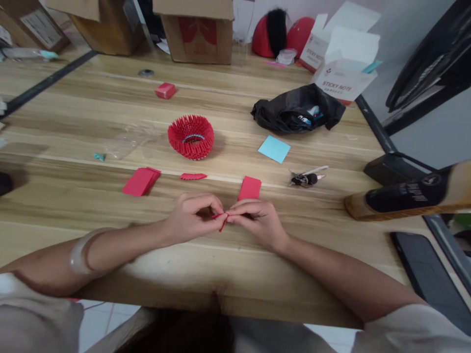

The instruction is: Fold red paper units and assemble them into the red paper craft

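My left hand (196,215) and my right hand (259,220) meet over the near part of the table, fingertips almost touching. Both pinch a small folded piece of red paper (223,223), mostly covered by the fingers. Just beyond my right hand lies a stack of red paper slips (250,187). A larger red stack (139,181), slightly fanned, is beyond my left forearm. Between the stacks sits a short row of folded red pieces (193,176). Farther back stands a red bowl of interlocked folded paper (191,137) with a light blue ring inside.
A blue paper pad (274,149), keys (307,177) and a black plastic bag (298,110) lie to the right. A bottle (405,193) and a phone (429,274) are at the right edge. Cardboard boxes (196,37) and sticky note boxes (344,81) stand at the back.
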Demonstrator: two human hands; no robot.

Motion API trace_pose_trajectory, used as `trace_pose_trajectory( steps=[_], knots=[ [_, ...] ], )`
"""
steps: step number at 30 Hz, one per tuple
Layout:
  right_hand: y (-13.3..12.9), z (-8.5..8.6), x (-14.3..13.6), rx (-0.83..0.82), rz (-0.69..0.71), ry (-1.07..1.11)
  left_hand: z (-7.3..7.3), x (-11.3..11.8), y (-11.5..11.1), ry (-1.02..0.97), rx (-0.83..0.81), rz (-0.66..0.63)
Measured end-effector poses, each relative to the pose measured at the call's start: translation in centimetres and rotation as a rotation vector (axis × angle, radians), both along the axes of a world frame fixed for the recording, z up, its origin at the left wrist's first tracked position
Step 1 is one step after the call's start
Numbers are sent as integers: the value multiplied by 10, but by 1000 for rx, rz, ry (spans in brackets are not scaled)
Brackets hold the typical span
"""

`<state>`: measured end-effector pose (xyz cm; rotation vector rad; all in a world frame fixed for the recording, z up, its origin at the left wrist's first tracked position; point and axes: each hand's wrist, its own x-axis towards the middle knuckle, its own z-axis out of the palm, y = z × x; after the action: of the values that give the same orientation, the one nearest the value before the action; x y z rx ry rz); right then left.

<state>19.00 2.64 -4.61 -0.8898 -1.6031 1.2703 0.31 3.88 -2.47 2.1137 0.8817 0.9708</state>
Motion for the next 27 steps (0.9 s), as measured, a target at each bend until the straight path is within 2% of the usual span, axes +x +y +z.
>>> trace_pose_trajectory(
  steps=[5, 10, 14, 18, 27],
  knots=[
    [3, 1, 1, -42, 35, 36, 1, -1, 3, -43, -24, -52],
    [3, 0, 1, -59, 36, 105, 1, 0, 5, -120, -261, -15],
    [3, 1, 2, -66, 23, 125, 1, 1, 6, -180, -347, -41],
    [3, 0, 2, -71, 24, 123, 2, 0, 5, -131, -318, -28],
    [2, 0, 2, -71, 28, 75, 4, -1, 6, -107, -102, -59]
  ],
)
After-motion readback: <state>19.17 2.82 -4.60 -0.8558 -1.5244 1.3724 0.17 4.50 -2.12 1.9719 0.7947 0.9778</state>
